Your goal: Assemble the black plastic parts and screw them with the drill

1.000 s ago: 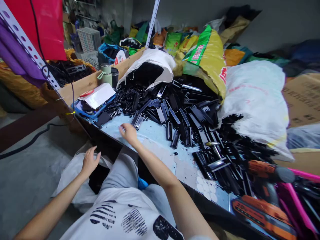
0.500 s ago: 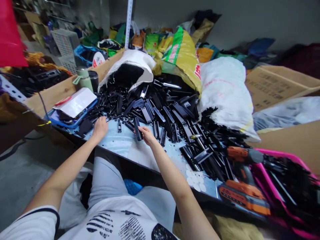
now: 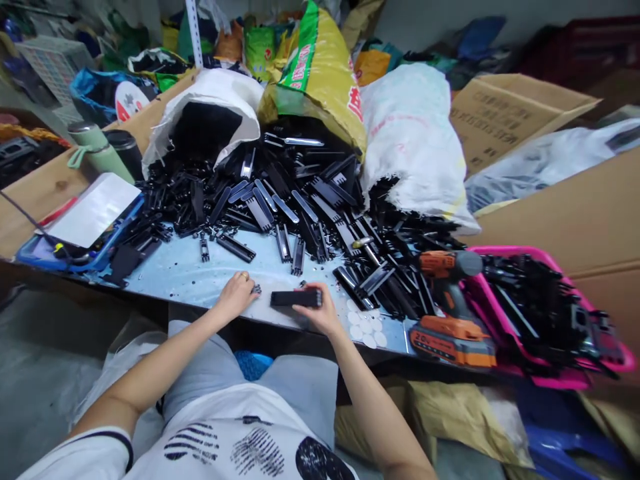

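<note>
My right hand (image 3: pixel 323 308) grips one end of a long black plastic part (image 3: pixel 290 299), held level just above the front of the light blue table (image 3: pixel 200 283). A short way to its left, my left hand (image 3: pixel 237 295) pinches a small dark piece (image 3: pixel 257 289) at its fingertips; its kind is too small to make out. Beyond both hands spreads a heap of black plastic parts (image 3: pixel 260 210), some long with pronged ends, some small. A few loose black parts (image 3: pixel 236 248) lie in front of the heap.
An orange cordless drill (image 3: pixel 453 320) stands at the right, beside a pink basket (image 3: pixel 555 383) of black parts. Behind the heap lie a white sack (image 3: pixel 215 87), a yellow sack (image 3: pixel 325 73) and another white sack (image 3: pixel 415 133). A blue tray (image 3: pixel 75 260) sits at the left.
My left hand has moved right from the small parts at the heap's edge and now holds a small piece. My right hand has come nearer me, turning the black part level. The view has shifted.
</note>
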`<state>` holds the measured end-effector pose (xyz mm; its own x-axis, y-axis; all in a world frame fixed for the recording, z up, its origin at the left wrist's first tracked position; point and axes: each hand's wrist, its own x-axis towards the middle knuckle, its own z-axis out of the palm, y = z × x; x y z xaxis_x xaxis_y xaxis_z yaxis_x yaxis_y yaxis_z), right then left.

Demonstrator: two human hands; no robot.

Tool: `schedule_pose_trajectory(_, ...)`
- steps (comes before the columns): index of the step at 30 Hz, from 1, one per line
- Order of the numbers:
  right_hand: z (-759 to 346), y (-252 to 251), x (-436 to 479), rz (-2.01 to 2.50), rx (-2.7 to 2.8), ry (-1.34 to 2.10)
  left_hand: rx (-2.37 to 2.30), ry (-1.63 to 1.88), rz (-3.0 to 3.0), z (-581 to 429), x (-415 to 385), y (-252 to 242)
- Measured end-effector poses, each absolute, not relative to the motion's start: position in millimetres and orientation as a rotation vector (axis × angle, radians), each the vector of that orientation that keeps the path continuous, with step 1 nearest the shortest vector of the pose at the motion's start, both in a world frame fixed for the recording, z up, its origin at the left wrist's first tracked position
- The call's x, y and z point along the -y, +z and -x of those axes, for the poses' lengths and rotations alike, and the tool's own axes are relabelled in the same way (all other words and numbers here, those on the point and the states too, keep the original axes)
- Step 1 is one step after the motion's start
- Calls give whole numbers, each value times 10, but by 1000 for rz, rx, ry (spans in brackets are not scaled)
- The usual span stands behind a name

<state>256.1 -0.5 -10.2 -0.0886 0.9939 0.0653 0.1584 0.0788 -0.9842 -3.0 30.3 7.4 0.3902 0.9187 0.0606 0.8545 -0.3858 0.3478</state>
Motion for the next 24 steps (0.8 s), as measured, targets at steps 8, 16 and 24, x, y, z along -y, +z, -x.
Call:
schedule_pose_trajectory(8, -2785, -162, 133, 1464, 2206, 458, -1529, 592, -2302, 97, -234, -121)
schedule_pose_trajectory(16, -1987, -2, -201, 1241, 1414, 1218, -1324, 944, -1735, -88, -104, 201)
schedule_pose_trajectory(24, -1775, -68, 59, 1061, 954, 1660, -1294, 912, -1801, -142, 32, 285)
